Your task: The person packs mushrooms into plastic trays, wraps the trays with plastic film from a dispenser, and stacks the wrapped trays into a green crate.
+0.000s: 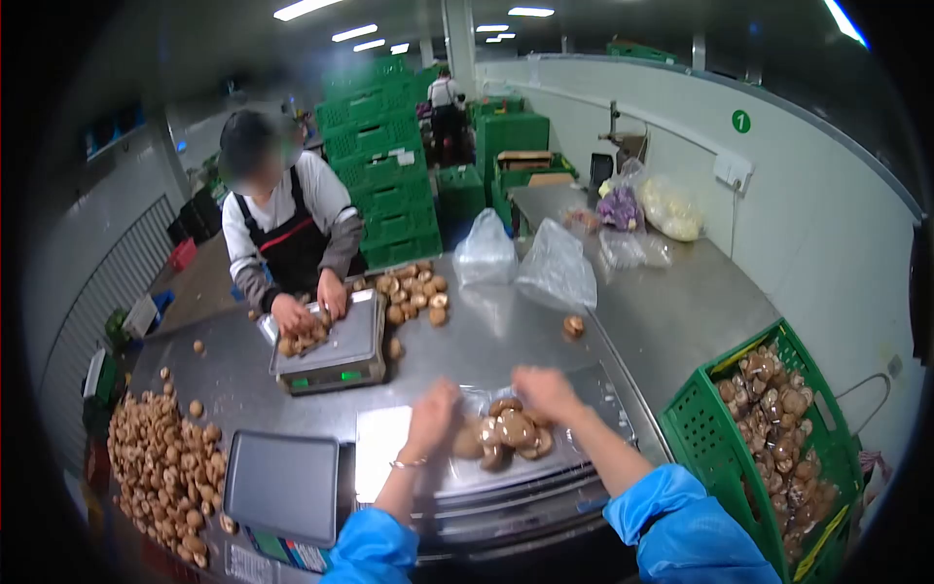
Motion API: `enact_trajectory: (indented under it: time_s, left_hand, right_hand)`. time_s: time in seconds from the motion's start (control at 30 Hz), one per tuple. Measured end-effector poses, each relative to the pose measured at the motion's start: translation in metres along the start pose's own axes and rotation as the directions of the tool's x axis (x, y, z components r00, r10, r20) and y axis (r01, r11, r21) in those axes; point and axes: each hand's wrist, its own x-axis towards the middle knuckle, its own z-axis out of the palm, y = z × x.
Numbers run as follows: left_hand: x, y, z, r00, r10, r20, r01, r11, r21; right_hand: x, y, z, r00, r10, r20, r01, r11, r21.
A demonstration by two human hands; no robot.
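Several brown mushrooms lie under shiny clear plastic film on the steel work surface in front of me. My left hand, with a bracelet at the wrist, is closed at the left edge of the film. On the far right side of the mushrooms, my right hand is closed on the film too. The fingers of both hands are partly hidden or blurred. A white sheet or board lies by my left wrist.
A scale with a dark tray stands beside a heap of loose mushrooms on the left. Across the table, a co-worker handles mushrooms on another scale. Plastic bags lie beyond; a green crate of packed mushrooms is at right.
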Motion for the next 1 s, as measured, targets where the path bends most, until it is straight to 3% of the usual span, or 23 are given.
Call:
enact_trajectory:
  time_s: [0.03, 0.07, 0.1, 0.13, 0.17, 0.2, 0.23, 0.27, 0.3, 0.37, 0.47, 0.5, 0.57, 0.6, 0.63, 0.7, 0.73, 0.77, 0.83, 0.9, 0.93, 0.97, 1.0]
  left_hand:
    - [-0.004, -0.006, 0.015, 0.997, -0.002, 0.075, -0.012, 0.983, 0.184]
    - [0.004, -0.009, 0.014, 0.997, 0.008, 0.079, -0.021, 0.984, 0.178]
    - [0.003, -0.014, 0.011, 0.984, 0.020, 0.174, -0.034, 0.996, 0.081]
    - [-0.011, -0.017, 0.010, 0.960, 0.023, 0.280, -0.019, 1.000, -0.019]
    - [-0.020, -0.001, 0.002, 0.944, -0.111, 0.310, 0.154, 0.981, -0.117]
    - [-0.028, 0.013, -0.011, 0.868, -0.245, 0.433, 0.345, 0.923, -0.170]
    - [-0.024, 0.019, -0.025, 0.777, -0.330, 0.536, 0.500, 0.841, -0.207]
    - [-0.027, -0.002, -0.027, 0.766, -0.199, 0.611, 0.502, 0.780, -0.375]
    - [-0.034, 0.001, -0.033, 0.775, -0.196, 0.601, 0.494, 0.781, -0.382]
    - [-0.048, 0.015, -0.046, 0.583, -0.283, 0.762, 0.711, 0.632, -0.309]
    - [-0.061, 0.018, -0.049, 0.622, -0.262, 0.738, 0.683, 0.643, -0.347]
    - [-0.064, 0.024, -0.053, 0.639, -0.240, 0.731, 0.668, 0.644, -0.373]
    - [-0.099, 0.064, -0.066, 0.681, -0.241, 0.691, 0.624, 0.685, -0.376]
    - [-0.119, 0.051, -0.064, 0.650, -0.195, 0.735, 0.589, 0.740, -0.325]
    - [-0.141, 0.051, -0.064, 0.558, -0.333, 0.760, 0.668, 0.724, -0.173]
    - [-0.187, 0.074, -0.073, 0.487, -0.313, 0.815, 0.706, 0.690, -0.157]
    - [-0.202, 0.084, -0.078, 0.429, -0.358, 0.829, 0.677, 0.735, -0.033]
    - [-0.222, 0.088, -0.081, 0.392, -0.356, 0.848, 0.782, 0.614, -0.105]
    - [-0.266, 0.052, -0.067, 0.564, -0.320, 0.761, 0.668, 0.719, -0.193]
    - [-0.288, 0.013, -0.048, 0.585, -0.456, 0.671, 0.760, 0.596, -0.259]
    - [-0.297, 0.005, -0.040, 0.614, -0.497, 0.613, 0.781, 0.497, -0.378]
    - [-0.299, 0.003, -0.038, 0.641, -0.540, 0.546, 0.767, 0.407, -0.496]
    - [-0.301, 0.010, -0.036, 0.709, -0.540, 0.454, 0.698, 0.449, -0.557]
  right_hand:
    - [0.000, 0.009, 0.041, 0.994, -0.080, -0.076, 0.082, 0.996, 0.032]
    - [-0.006, 0.006, 0.037, 0.993, -0.017, -0.120, 0.043, 0.975, 0.219]
    - [-0.009, 0.004, 0.023, 0.994, -0.003, -0.108, 0.027, 0.975, 0.219]
    - [-0.012, 0.003, 0.006, 0.995, 0.050, 0.089, -0.085, 0.890, 0.448]
    - [-0.021, 0.003, 0.003, 0.954, 0.058, 0.296, -0.239, 0.742, 0.627]
    - [-0.028, 0.008, 0.006, 0.949, 0.051, 0.311, -0.286, 0.555, 0.781]
    - [-0.031, 0.009, -0.002, 0.950, 0.046, 0.310, -0.280, 0.568, 0.774]
    - [-0.036, 0.006, -0.014, 0.904, 0.095, 0.417, -0.411, 0.464, 0.785]
    - [-0.043, 0.003, -0.022, 0.842, 0.130, 0.524, -0.534, 0.343, 0.773]
    - [-0.052, 0.000, -0.021, 0.789, 0.074, 0.610, -0.581, 0.410, 0.703]
    - [-0.069, -0.006, -0.011, 0.786, 0.103, 0.609, -0.615, 0.043, 0.787]
    - [-0.079, -0.013, -0.022, 0.790, 0.099, 0.605, -0.611, 0.053, 0.789]
    - [-0.110, -0.030, -0.044, 0.814, 0.083, 0.575, -0.576, 0.237, 0.782]
    - [-0.130, -0.038, -0.053, 0.839, 0.053, 0.542, -0.514, 0.408, 0.754]
    - [-0.153, -0.039, -0.041, 0.895, 0.022, 0.445, -0.399, 0.481, 0.781]
    - [-0.199, -0.053, -0.036, 0.823, 0.012, 0.568, -0.502, 0.485, 0.716]
    - [-0.217, -0.063, -0.039, 0.856, -0.068, 0.512, -0.387, 0.572, 0.723]
    - [-0.236, -0.070, -0.034, 0.815, -0.009, 0.579, -0.456, 0.607, 0.651]
    - [-0.270, -0.063, 0.001, 0.842, 0.039, 0.538, -0.487, 0.486, 0.726]
    - [-0.289, -0.045, 0.032, 0.877, 0.032, 0.480, -0.375, 0.671, 0.640]
    - [-0.298, -0.049, 0.038, 0.633, 0.245, 0.734, -0.772, 0.268, 0.576]
    - [-0.306, -0.053, 0.031, 0.598, 0.275, 0.752, -0.794, 0.078, 0.603]
    - [-0.318, -0.057, 0.033, 0.663, 0.312, 0.681, -0.747, 0.215, 0.629]
